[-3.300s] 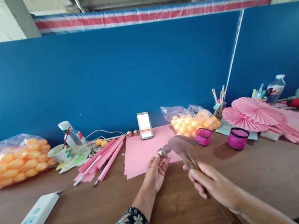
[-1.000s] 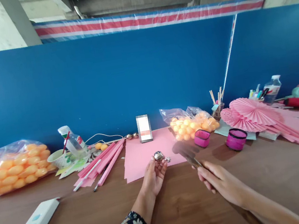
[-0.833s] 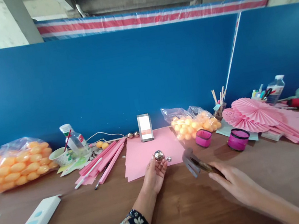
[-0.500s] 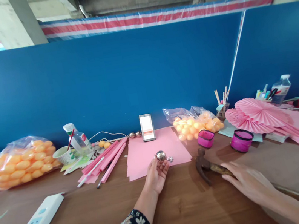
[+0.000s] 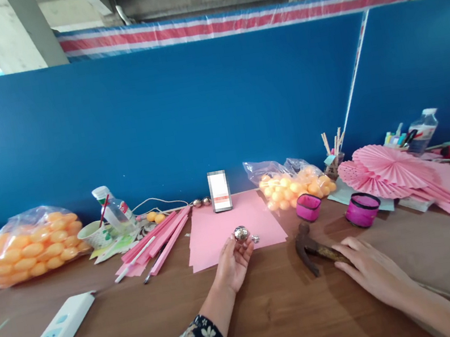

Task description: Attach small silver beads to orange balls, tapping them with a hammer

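A brown wooden worktop [image 5: 272, 321] is stretching before a blue partition. Pink sheets [image 5: 214, 233] are lying across its middle. A hammer [image 5: 307, 247] is resting right of them, the right hand's [image 5: 369, 271] grip lying loosely over its handle, fingers nearly straight. Above the sheets' near edge, the left hand [image 5: 235, 264] is keeping its grip closed around a shiny silver ball [image 5: 242, 234], a smaller knobbly silver piece [image 5: 256, 238] sitting just beside it.

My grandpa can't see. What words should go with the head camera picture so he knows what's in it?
A left hand holds a shiny silver ball over pink paper, and a right hand rests on a hammer lying on a brown table. Farther back are bags of orange balls, pink paper fans and a blue wall.
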`<state>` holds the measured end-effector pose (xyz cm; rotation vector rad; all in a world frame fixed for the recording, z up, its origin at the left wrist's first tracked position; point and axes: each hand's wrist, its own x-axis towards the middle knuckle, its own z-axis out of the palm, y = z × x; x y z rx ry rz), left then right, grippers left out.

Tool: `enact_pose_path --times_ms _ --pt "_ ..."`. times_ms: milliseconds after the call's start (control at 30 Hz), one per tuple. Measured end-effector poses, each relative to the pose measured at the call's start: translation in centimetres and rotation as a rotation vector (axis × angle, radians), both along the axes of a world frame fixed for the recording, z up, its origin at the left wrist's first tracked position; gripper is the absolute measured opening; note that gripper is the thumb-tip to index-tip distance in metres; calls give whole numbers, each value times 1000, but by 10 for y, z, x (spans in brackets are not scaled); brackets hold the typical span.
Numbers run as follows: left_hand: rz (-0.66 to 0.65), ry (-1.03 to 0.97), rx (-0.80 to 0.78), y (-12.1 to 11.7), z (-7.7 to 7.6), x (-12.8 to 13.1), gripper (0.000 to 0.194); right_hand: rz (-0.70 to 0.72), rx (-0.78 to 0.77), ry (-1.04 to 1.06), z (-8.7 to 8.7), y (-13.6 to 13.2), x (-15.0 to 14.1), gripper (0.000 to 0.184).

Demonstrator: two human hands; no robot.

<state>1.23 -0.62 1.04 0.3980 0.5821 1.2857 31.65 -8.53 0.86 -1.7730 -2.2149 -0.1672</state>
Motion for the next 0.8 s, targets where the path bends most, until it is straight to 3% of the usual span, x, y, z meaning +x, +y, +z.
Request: enact_pose_path --times_ms 167,333,533,800 --pt "-22 28 59 -2 -1 1 23 -9 109 88 17 0 -23 38" --pt "-67 94 209 -8 2 3 41 200 41 458 33 11 -94 34" --pt "-85 168 253 -12 4 2 47 283 15 760 16 44 -162 47" --pt "-59 198 235 -12 6 6 37 250 125 838 0 57 -169 27"
